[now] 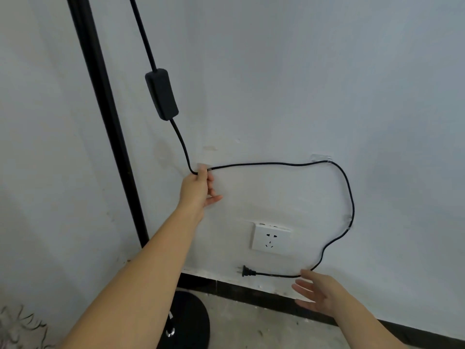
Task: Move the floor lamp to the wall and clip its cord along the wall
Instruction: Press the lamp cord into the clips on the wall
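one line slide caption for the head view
Left hand presses the lamp cord at a wall clip; right hand open near the unplugged plug.

— What does the person wear on the arms?

— Nothing that shows. Both forearms are bare from the lower edge of the view up to the wrists, with no sleeve or cuff.

— Any watch, band or ring?

— None on the left hand [200, 187], up and left of the wall socket [271, 238], nor on the right hand [317, 293], below and right of it.

— Gloves?

— No. The fingers are uncovered, nails short and plain.
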